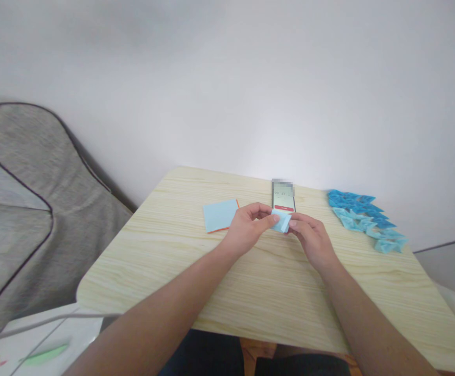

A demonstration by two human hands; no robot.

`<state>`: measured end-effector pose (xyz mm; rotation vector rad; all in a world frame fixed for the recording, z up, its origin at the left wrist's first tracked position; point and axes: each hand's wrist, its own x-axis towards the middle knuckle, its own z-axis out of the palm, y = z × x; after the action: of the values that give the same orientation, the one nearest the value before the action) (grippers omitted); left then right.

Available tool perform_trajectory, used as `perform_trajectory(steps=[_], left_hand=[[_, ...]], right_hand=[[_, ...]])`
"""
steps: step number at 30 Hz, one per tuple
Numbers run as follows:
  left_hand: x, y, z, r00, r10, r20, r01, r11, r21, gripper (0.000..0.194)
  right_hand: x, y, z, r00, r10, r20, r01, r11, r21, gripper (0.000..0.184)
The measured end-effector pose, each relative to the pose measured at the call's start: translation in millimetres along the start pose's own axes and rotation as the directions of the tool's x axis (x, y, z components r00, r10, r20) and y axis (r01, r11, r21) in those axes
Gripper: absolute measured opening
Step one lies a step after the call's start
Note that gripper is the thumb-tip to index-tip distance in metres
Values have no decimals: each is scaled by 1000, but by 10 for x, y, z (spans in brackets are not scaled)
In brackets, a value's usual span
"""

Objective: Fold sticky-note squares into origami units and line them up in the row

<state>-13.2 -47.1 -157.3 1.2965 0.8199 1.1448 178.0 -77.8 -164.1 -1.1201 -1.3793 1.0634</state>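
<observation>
from where i stand, both hands meet over the middle of the surface (149,250), and the folded paper (282,224) is between them, small and light blue, just in front of the phone (284,198). the left hand (249,225) is nearly closed, its thumb laid flat across the paper's face and its fingers behind. the right hand (312,237) has its thumb and fingertips drawn together at the opposite edge, in a light pinch; how hard either one squeezes i can't tell.

it looks like a crease being worked on a narrow strip at that edge. to do it well, i'd let the left thumb pin the layers so they can't slide, line the edges up before pressing, then run the right thumbnail along the fold from 1 end to the other. thin paper this small skews easily, and a crooked crease would probably show in every later fold; resting it on the surface would give firmer backing.

the paper stack (219,215) sits beside the left hand, and the blue folded shapes (351,201) lie well off to the right.
</observation>
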Motion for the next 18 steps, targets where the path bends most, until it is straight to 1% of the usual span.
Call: perform_trajectory(steps=[3,8,14,18], left_hand=[[-9,17,6,1000,-14,-7,14,1000,10,26],[-20,34,9,1000,18,-1,-18,998,66,22],[-21,71,18,999,46,-2,-46,995,85,22],[-31,64,22,1000,5,30,-7,998,62,28]], right_hand=[[-2,-34,10,1000,9,4,-9,1000,-16,29],[-28,-152,50,1000,20,12,-18,989,-144,28],[-26,-103,33,997,70,26,-66,991,-117,27],[-17,-45,21,997,76,10,-75,995,-63,26]])
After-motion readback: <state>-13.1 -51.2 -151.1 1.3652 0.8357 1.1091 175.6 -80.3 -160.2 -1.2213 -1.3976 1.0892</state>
